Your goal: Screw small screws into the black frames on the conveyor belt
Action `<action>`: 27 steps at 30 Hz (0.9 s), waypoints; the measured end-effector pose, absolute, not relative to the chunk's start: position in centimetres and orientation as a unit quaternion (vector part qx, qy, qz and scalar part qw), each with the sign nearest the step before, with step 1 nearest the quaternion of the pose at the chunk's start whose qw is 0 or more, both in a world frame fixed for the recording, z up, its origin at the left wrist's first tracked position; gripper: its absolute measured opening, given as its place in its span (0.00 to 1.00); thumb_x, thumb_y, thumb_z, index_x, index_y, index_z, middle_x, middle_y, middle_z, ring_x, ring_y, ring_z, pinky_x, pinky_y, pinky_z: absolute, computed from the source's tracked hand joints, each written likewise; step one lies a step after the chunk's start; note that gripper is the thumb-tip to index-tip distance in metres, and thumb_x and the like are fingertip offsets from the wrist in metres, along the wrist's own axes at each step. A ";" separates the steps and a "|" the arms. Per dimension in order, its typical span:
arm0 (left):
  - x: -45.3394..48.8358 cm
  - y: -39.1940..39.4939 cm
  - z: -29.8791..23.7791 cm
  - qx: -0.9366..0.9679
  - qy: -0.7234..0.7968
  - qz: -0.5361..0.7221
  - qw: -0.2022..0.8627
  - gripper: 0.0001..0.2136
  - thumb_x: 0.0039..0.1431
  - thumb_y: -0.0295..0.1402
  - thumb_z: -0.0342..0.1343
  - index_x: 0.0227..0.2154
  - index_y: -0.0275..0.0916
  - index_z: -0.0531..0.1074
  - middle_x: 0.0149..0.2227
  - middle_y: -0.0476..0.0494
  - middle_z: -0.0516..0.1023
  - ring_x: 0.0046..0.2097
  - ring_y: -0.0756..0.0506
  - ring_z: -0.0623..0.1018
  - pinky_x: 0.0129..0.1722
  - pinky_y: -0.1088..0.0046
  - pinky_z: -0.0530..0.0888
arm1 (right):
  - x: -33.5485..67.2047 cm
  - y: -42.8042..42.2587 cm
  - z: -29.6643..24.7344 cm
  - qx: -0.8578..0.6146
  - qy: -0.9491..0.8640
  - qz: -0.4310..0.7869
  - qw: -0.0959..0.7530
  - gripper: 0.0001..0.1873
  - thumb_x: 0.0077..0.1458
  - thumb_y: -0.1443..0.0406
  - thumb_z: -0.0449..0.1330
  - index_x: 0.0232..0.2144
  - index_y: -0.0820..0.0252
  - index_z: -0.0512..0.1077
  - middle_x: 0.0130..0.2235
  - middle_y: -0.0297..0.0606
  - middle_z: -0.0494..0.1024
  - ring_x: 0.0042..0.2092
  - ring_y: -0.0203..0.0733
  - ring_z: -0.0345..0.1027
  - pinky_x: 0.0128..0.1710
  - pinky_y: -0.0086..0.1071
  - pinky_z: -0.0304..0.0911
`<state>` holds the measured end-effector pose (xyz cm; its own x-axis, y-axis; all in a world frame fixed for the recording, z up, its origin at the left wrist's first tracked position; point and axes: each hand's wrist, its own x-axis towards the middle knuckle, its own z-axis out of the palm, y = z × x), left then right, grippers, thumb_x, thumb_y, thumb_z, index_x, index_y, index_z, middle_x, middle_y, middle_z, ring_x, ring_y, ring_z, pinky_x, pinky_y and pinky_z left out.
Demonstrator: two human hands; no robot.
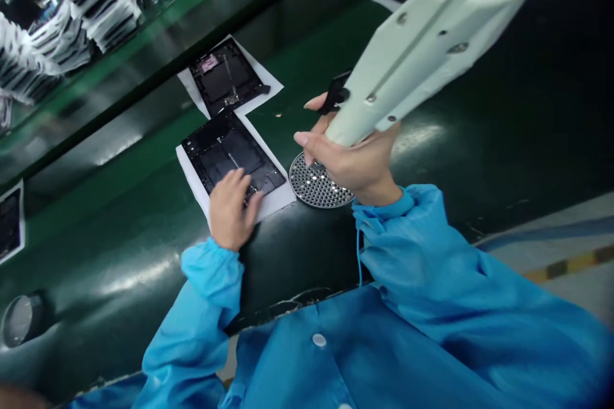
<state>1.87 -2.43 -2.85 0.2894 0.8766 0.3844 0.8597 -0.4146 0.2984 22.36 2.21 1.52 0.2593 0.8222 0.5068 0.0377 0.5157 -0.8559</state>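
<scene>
My left hand (233, 208) is loosely open, palm down, fingertips over the near part of a dark panel (233, 150), with no object visibly gripped. The panel lies on a white sheet (278, 200) on the green counter (148, 217). My right hand (362, 163) is closed around a pale tool (422, 51) (bulky, screw-studded) above a perforated metal disc (311, 190).

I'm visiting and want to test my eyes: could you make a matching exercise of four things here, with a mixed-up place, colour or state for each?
1. Left hand
2. Right hand
3. Disc
4. Sleeves

A. Full of small holes
B. Blue
C. Over the nearer panel
D. Partly hidden by the pale tool

Pairs: 1-C, 2-D, 3-A, 4-B.
</scene>
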 end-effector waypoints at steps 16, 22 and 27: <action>-3.3 -3.3 -1.5 0.563 0.772 0.181 0.233 0.18 0.48 0.48 0.58 0.17 0.39 0.66 0.15 0.52 0.65 0.20 0.53 0.64 0.20 0.77 0.57 | 22.4 2.1 1.5 -0.375 -0.537 0.291 0.697 0.15 0.39 0.75 0.68 0.20 0.55 0.66 0.18 0.30 0.68 0.26 0.40 0.71 0.45 0.44 0.74; -6.7 -3.7 -0.9 0.437 0.770 0.444 0.134 0.14 0.42 0.42 0.57 0.18 0.40 0.59 0.16 0.56 0.59 0.20 0.55 0.59 0.20 0.79 0.58 | 22.4 2.0 1.0 -0.391 -0.533 0.284 0.695 0.10 0.40 0.73 0.68 0.26 0.58 0.73 0.17 0.30 0.69 0.25 0.41 0.71 0.37 0.42 0.74; -11.1 0.7 2.2 0.429 0.757 0.489 0.061 0.12 0.40 0.36 0.57 0.24 0.40 0.58 0.20 0.56 0.65 0.22 0.54 0.66 0.23 0.79 0.65 | 22.1 2.0 0.5 -0.393 -0.514 0.292 0.704 0.11 0.37 0.71 0.70 0.26 0.58 0.74 0.19 0.30 0.71 0.28 0.43 0.72 0.32 0.40 0.73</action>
<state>-11.14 0.68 2.19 -0.6240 0.7098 0.3268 0.5897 0.1534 0.7929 22.10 2.04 0.49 0.3017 0.8156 0.4937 -0.0077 0.5199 -0.8542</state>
